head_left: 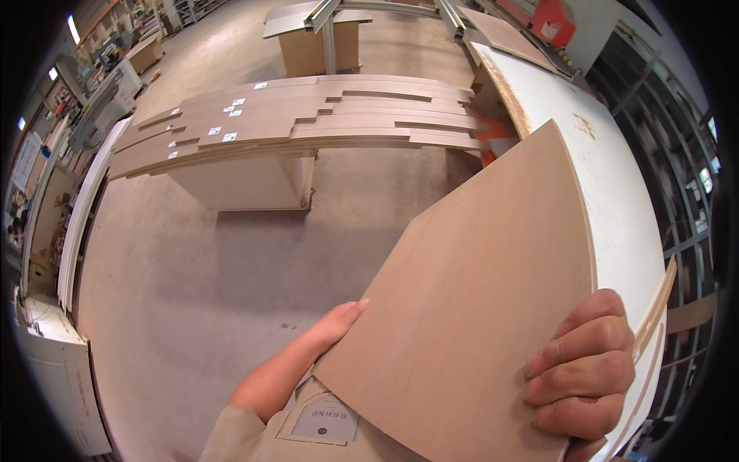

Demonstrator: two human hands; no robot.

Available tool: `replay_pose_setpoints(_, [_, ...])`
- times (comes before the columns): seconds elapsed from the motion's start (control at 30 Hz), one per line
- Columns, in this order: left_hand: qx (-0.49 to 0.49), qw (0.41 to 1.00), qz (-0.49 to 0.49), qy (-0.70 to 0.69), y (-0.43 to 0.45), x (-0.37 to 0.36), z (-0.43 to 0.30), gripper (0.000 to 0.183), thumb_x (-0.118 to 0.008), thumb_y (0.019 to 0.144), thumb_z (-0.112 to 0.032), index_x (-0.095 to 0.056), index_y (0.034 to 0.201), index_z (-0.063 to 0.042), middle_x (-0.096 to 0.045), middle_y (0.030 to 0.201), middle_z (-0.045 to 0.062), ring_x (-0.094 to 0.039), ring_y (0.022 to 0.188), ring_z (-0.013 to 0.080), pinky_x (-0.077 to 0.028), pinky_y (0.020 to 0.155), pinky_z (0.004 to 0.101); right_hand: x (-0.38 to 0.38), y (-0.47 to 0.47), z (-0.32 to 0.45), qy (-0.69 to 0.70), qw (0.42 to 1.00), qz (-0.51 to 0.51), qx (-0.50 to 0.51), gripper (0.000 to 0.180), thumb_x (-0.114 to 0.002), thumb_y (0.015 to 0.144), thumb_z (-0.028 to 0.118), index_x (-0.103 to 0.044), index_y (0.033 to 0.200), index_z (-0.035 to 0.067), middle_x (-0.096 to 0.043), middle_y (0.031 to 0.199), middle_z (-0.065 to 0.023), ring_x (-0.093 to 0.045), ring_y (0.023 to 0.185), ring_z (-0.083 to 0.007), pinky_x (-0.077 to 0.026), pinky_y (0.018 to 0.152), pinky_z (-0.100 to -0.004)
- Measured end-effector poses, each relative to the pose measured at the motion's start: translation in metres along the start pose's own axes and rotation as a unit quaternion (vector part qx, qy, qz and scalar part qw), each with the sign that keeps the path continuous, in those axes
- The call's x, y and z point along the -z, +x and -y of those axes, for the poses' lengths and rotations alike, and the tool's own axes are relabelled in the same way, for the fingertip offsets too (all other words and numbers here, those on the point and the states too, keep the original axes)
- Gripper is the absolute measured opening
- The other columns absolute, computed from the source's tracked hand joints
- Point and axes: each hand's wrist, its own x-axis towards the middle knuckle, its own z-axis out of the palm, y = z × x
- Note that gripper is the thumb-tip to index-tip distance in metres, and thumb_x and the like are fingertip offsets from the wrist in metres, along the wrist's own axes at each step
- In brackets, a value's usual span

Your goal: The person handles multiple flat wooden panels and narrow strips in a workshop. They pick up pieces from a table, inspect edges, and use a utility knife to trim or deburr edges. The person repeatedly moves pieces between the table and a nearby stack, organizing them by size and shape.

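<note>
A wood-grained panel (479, 289) is held up close before me, tilted, with its broad face towards the camera. My right hand (583, 369) grips its right edge, fingers folded over the face and the thumb mostly hidden behind. My left hand (344, 320) holds the left edge; its thumb side shows and the other fingers are hidden behind the panel. The panel's right part overlaps a long white-topped table (626, 208) in view; whether they touch I cannot tell.
Ahead, several long wood-toned boards (248, 124) with small white labels lie across a white base (236, 182). Farther off stands a stack of panels (320, 46) near a metal frame (329, 34). Dark metal shelving (652, 110) lines the right; white panels (86, 219) line the left.
</note>
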Motion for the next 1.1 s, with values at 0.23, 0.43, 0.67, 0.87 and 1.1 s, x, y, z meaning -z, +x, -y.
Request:
replay_pose_setpoints(0.23, [0.018, 1.000, -0.013, -0.021, 0.035, 0.019, 0.020, 0.062, -0.042, 0.108, -0.051, -0.064, 0.127, 0.004, -0.072, 0.115, 0.012, -0.064, 0.107, 0.0183, -0.049, 0.097, 0.0355, -0.004, -0.069, -0.038, -0.001, 0.989, -0.116, -0.088, 0.030, -0.052, 0.097, 0.022, -0.066, 0.075, 0.006, -0.065, 0.069, -0.0051, -0.062, 0.061, -0.0195, -0.044, 0.058, -0.0338])
replay_pose_setpoints(0.43, [0.085, 0.966, -0.157, 0.188, 0.053, 0.064, 0.083, 0.078, -0.047, 0.101, -0.063, -0.068, 0.118, 0.010, -0.070, 0.120, 0.028, -0.064, 0.119, 0.0329, -0.046, 0.103, 0.0421, -0.038, -0.129, -0.153, 0.278, 0.940, -0.178, -0.090, 0.048, -0.049, 0.092, 0.036, -0.053, 0.057, 0.003, -0.056, 0.056, -0.0126, -0.054, 0.052, -0.0212, -0.045, 0.049, -0.0323])
replay_pose_setpoints(0.67, [0.014, 0.975, -0.176, 0.133, 0.047, 0.073, 0.093, 0.077, -0.048, 0.102, -0.062, -0.072, 0.105, 0.011, -0.075, 0.096, 0.019, -0.068, 0.091, 0.0236, -0.052, 0.085, 0.0394, -0.044, -0.154, -0.200, 0.322, 0.904, -0.184, -0.210, 0.041, -0.046, 0.092, 0.033, -0.050, 0.065, 0.002, -0.051, 0.065, -0.0121, -0.050, 0.067, -0.0213, -0.044, 0.061, -0.0325])
replay_pose_setpoints(0.87, [0.097, 0.979, -0.162, 0.071, 0.035, 0.066, 0.059, 0.074, -0.049, 0.102, -0.061, -0.071, 0.115, 0.008, -0.073, 0.107, 0.015, -0.065, 0.097, 0.0212, -0.051, 0.090, 0.0371, -0.050, -0.113, -0.201, 0.339, 0.893, -0.182, -0.233, 0.039, -0.045, 0.092, 0.031, -0.053, 0.068, 0.001, -0.055, 0.069, -0.0122, -0.052, 0.068, -0.0200, -0.041, 0.069, -0.0323])
replay_pose_setpoints(1.1, [0.089, 0.981, -0.171, 0.008, 0.038, 0.066, 0.077, 0.074, -0.051, 0.101, -0.062, -0.070, 0.118, 0.008, -0.073, 0.111, 0.015, -0.065, 0.101, 0.0213, -0.050, 0.092, 0.0367, -0.060, -0.088, -0.192, 0.303, 0.914, -0.158, -0.220, 0.040, -0.042, 0.092, 0.031, -0.051, 0.067, 0.002, -0.053, 0.068, -0.0110, -0.052, 0.068, -0.0207, -0.041, 0.067, -0.0330])
